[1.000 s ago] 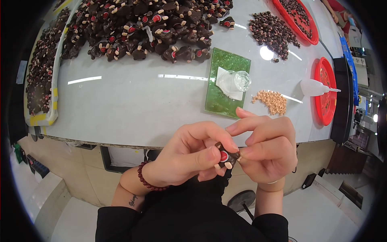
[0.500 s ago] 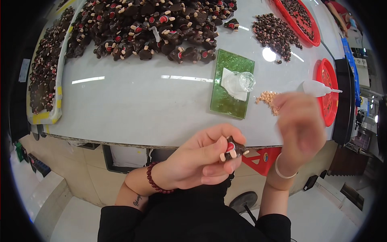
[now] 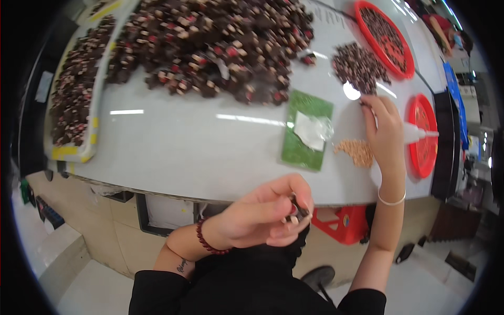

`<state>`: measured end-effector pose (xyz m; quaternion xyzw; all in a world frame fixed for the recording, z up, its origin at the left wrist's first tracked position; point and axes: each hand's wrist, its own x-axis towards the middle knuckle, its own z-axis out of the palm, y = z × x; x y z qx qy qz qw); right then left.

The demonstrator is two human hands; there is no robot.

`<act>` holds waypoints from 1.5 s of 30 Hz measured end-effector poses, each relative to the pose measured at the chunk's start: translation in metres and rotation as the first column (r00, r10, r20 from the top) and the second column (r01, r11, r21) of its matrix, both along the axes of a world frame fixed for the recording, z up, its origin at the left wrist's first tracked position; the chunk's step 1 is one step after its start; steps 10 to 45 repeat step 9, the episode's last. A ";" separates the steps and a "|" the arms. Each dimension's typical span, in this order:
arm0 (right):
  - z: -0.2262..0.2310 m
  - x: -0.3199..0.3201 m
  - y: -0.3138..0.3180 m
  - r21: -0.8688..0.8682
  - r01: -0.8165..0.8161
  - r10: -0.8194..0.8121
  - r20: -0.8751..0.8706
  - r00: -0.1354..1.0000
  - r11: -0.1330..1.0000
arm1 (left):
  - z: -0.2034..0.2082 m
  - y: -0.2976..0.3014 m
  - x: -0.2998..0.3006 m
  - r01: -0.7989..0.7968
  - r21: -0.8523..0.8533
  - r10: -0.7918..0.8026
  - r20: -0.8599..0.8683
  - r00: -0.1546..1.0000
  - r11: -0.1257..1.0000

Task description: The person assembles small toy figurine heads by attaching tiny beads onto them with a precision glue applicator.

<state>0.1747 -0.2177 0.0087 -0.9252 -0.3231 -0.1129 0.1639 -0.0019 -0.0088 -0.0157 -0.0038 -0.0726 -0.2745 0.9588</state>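
My left hand (image 3: pixel 262 212) is closed around a small dark brown figurine (image 3: pixel 297 211) with red and cream parts, held in front of the table's near edge. Its details are blurred. Over the table at the right, my right hand (image 3: pixel 386 123) reaches to the near end of a pile of small dark pieces (image 3: pixel 357 63). Thumb and forefinger pinch at a small dark piece (image 3: pixel 363 103) there. Just below that hand lies a small heap of tan bits (image 3: pixel 358 152). A white nozzle bottle (image 3: pixel 415 133) shows partly behind my right wrist.
A big heap of similar figurines (image 3: pixel 210 47) covers the far table. A white tray (image 3: pixel 89 142) of dark pieces stands at left. A green board (image 3: pixel 299 155) carries white paper and a clear round cup (image 3: pixel 326 127). Two red trays (image 3: pixel 362 21) sit at right; a red stool (image 3: pixel 344 226) is below.
My right hand has moved away from near the left hand, forward to the dark pile. The left hand keeps the figurine, now turned slightly. The whole view has shifted a little.
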 end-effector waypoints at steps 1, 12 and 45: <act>-0.002 0.003 0.004 -0.041 -0.025 0.026 0.038 0.999 0.999 | 0.000 0.003 0.000 0.016 -0.013 -0.016 0.004 1.000 1.000; -0.053 0.014 0.024 0.262 0.025 0.166 -0.677 0.717 0.965 | 0.007 0.009 0.006 -0.219 0.574 0.110 0.219 0.970 0.789; -0.053 0.014 0.024 0.262 0.025 0.166 -0.677 0.717 0.965 | 0.007 0.009 0.006 -0.219 0.574 0.110 0.219 0.970 0.789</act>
